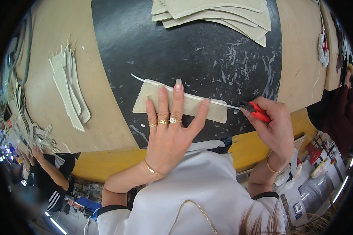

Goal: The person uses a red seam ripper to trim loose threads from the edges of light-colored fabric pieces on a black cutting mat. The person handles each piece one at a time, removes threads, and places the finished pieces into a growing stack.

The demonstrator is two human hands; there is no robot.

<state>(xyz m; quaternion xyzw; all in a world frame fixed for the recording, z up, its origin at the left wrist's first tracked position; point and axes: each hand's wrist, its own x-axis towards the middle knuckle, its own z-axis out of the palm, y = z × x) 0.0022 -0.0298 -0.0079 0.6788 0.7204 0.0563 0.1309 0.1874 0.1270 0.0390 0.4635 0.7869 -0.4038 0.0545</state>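
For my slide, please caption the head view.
Left hand rests on a beige piece and white strip; right hand holds a red-handled tool.

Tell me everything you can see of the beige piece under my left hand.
The piece is flat, long and beige, fabric-like or leathery; I can't tell which. Its left edge looks notched, its right corners rounded. It lies on the black mat, slanting down toward the right. A thin white strip runs along its upper edge and past both ends; whether it's attached is unclear. Your left hand rests across it, fingers spread.
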